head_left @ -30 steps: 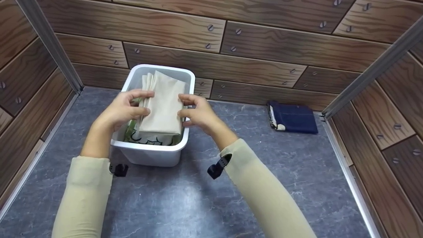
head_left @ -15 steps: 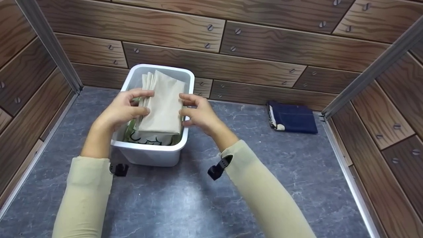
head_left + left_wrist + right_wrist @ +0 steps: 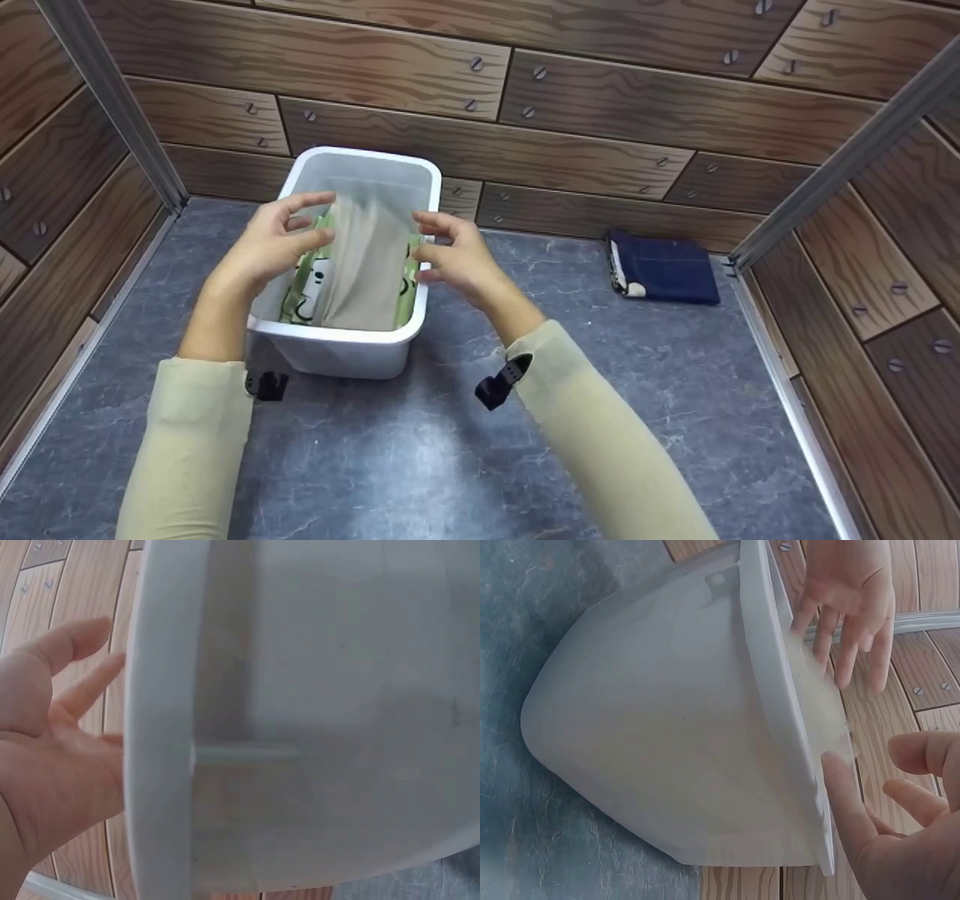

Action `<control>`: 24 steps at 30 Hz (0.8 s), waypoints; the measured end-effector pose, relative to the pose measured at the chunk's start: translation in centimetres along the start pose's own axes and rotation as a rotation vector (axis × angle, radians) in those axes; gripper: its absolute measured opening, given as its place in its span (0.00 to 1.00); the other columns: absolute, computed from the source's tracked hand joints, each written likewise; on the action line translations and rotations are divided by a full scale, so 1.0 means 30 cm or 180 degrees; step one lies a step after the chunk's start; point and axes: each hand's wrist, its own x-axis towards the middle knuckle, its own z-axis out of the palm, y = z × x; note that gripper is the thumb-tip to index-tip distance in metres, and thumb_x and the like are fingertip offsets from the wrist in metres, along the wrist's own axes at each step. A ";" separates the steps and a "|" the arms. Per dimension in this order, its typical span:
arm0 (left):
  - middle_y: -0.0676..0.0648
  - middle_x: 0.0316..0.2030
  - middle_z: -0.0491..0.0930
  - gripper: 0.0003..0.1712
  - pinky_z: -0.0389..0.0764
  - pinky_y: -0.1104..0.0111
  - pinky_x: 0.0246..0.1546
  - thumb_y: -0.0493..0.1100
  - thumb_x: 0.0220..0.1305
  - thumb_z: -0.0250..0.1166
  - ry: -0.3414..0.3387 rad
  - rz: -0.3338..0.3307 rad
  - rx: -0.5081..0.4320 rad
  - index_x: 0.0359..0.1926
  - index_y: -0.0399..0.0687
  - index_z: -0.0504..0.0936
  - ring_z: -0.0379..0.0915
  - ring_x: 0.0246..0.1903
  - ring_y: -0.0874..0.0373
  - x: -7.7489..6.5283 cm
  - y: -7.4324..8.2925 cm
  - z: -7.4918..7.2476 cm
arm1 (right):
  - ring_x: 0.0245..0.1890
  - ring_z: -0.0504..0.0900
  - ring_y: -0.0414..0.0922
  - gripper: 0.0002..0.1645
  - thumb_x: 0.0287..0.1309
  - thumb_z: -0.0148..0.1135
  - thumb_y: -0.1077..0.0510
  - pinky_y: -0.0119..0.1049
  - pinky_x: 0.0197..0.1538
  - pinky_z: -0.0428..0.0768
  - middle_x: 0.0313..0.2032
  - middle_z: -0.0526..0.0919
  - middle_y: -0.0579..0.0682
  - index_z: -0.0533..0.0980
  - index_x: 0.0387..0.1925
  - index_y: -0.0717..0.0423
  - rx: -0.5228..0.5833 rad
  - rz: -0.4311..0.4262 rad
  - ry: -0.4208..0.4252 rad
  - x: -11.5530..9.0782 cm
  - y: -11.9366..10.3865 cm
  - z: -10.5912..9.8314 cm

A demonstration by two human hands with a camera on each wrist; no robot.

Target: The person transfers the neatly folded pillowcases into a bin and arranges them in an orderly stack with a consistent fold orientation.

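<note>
A folded cream cloth (image 3: 367, 262), blurred by motion, is inside a white plastic bin (image 3: 360, 360). Under and beside it lies a green patterned item with white and black drawings (image 3: 409, 292). My left hand (image 3: 281, 232) is over the bin's left rim, fingers spread apart with nothing between them. Across the bin, my right hand (image 3: 457, 255) hovers by the right rim, its fingers loosely bent and clear of the cloth. The right wrist view shows both hands above the rim, with the pale cloth (image 3: 821, 701) blurred between them.
A folded navy fabric item (image 3: 664, 266) lies on the grey marbled floor (image 3: 570, 390) near the back right corner. Wood-plank-patterned walls (image 3: 600, 105) with metal corner posts enclose the back and sides.
Both hands have let go of the cream cloth, which has dropped from between them down into the bin. The fingers have parted slightly; the bin and navy item have stayed put.
</note>
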 end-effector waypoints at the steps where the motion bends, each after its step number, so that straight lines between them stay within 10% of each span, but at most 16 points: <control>1: 0.43 0.77 0.50 0.35 0.63 0.44 0.69 0.37 0.68 0.61 0.0042 0.0013 -0.0022 0.74 0.46 0.63 0.49 0.74 0.38 -0.001 0.001 -0.001 | 0.53 0.79 0.59 0.36 0.55 0.56 0.73 0.43 0.43 0.87 0.64 0.69 0.63 0.70 0.68 0.58 0.0039 -0.0004 0.0017 -0.003 0.001 -0.005; 17: 0.45 0.77 0.51 0.33 0.64 0.42 0.68 0.39 0.70 0.60 0.0089 0.0141 0.0040 0.74 0.46 0.63 0.51 0.73 0.39 -0.017 0.028 0.038 | 0.53 0.78 0.58 0.34 0.58 0.58 0.73 0.45 0.45 0.87 0.62 0.71 0.63 0.69 0.68 0.61 0.0234 -0.0111 0.0165 -0.044 0.035 -0.119; 24: 0.38 0.69 0.64 0.29 0.70 0.44 0.63 0.34 0.65 0.63 0.0298 0.0667 0.0198 0.68 0.40 0.71 0.61 0.66 0.38 -0.037 0.074 0.161 | 0.55 0.79 0.55 0.33 0.60 0.60 0.69 0.47 0.51 0.85 0.63 0.72 0.58 0.71 0.68 0.54 -0.0013 -0.0116 0.0222 -0.087 0.074 -0.217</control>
